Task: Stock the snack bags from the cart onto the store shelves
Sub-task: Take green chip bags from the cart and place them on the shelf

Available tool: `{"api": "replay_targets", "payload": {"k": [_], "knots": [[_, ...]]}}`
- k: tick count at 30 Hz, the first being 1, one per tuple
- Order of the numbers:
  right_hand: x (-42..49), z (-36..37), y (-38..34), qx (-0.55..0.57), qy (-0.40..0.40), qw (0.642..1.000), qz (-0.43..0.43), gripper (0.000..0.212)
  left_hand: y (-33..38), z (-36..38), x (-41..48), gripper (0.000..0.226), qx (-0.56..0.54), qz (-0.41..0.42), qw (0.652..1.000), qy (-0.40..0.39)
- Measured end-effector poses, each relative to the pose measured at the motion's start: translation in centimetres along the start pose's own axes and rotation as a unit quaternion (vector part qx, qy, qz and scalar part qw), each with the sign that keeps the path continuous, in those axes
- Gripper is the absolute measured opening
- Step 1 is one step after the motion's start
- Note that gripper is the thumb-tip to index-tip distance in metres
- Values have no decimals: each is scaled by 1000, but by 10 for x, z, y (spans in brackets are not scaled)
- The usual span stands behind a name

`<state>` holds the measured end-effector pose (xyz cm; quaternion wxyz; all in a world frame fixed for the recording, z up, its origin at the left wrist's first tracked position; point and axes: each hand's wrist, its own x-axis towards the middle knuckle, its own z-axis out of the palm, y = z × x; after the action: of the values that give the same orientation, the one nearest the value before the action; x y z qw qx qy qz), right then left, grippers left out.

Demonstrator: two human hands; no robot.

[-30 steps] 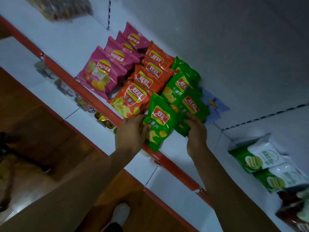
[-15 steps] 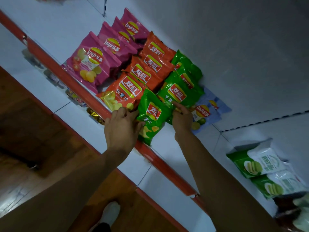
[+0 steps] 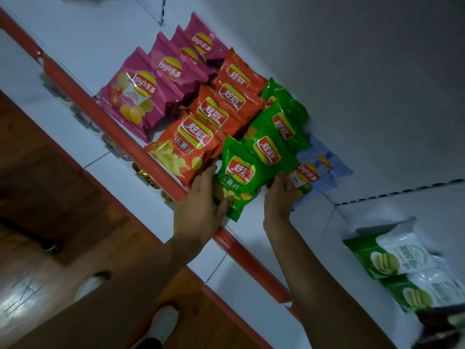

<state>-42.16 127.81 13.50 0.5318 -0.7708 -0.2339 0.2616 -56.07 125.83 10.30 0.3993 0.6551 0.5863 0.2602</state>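
Rows of chip bags lie on the white shelf (image 3: 83,44): pink bags (image 3: 137,94), orange bags (image 3: 186,147), green bags (image 3: 271,149) and pale blue bags (image 3: 317,170). My left hand (image 3: 201,207) holds the lower left edge of the front green bag (image 3: 239,177), thumb on its front. My right hand (image 3: 280,195) rests against that bag's right side, beside the front blue bag; its fingertips are hidden between the bags.
An orange-red rail (image 3: 120,137) edges the shelf front. Green and white snack packs (image 3: 392,258) lie on the shelf section to the right. A lower white shelf (image 3: 141,197), wooden floor (image 3: 50,202) and a white shoe (image 3: 163,323) are below.
The right hand slid from the second green bag down to the front green bag's right side, uncovering the blue bags. The left hand stays on the front green bag.
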Motion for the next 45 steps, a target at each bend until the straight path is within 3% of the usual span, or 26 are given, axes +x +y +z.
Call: {"api": "replay_targets", "payload": {"k": [4, 8, 14, 19, 24, 32, 36, 42, 45], "knots": [[-3, -1, 4, -17, 21, 999, -26, 17, -4, 3, -1, 66, 85, 38, 996, 0], [-9, 3, 3, 38, 10, 999, 19, 17, -2, 1, 4, 74, 115, 59, 992, 3], [-6, 8, -13, 149, -10, 986, 68, 33, 3, 1, 11, 76, 192, 81, 978, -24], [0, 8, -12, 124, -23, 990, 63, 36, 13, 0, 12, 84, 165, 83, 982, -46], [4, 5, -2, 33, -25, 999, 0, 15, 11, -2, 16, 80, 150, 116, 980, -52], [11, 5, 6, -71, -21, 996, -49, 29, 13, -1, 27, 80, 141, 117, 979, -89], [12, 1, 4, -85, -2, 995, -58, 39, 18, -5, 22, 81, 64, 99, 987, -110], [0, -11, -1, -130, 17, 985, -114, 58, 29, -26, 6, 67, 40, 91, 991, -84], [-22, -11, -16, -146, 20, 970, -192, 61, 27, -44, -6, 59, 45, 97, 993, -50]]}}
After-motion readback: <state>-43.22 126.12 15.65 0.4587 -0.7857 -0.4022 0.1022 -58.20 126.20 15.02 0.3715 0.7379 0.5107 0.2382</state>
